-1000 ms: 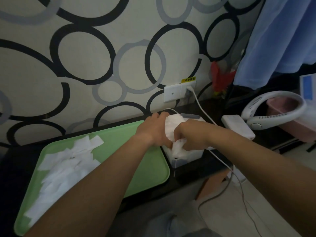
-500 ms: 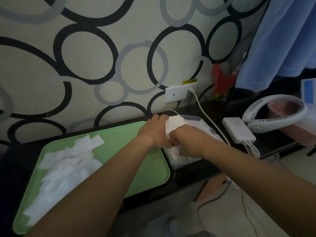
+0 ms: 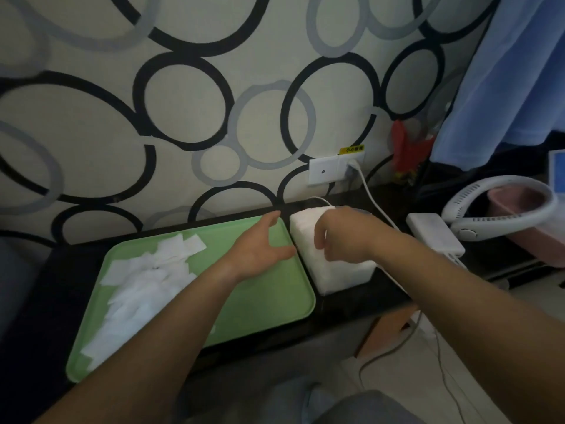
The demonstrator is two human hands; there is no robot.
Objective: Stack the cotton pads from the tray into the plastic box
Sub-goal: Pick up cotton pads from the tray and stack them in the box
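Left hand (image 3: 260, 249) spread over tray (image 3: 269, 296), right hand (image 3: 345, 237) gripping cotton pads (image 3: 304, 226) in box (image 3: 347, 276)

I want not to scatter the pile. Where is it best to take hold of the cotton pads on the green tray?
Probably the pads at the pile's far end, pinched from above: their corners stick out free, while the others overlap flat on the tray.

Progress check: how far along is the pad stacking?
Done: a tall white stack of cotton pads fills the clear plastic box. In hand: right hand holds that stack; left hand open, empty, over the green plastic tray. Left: a loose pile of pads on the tray.
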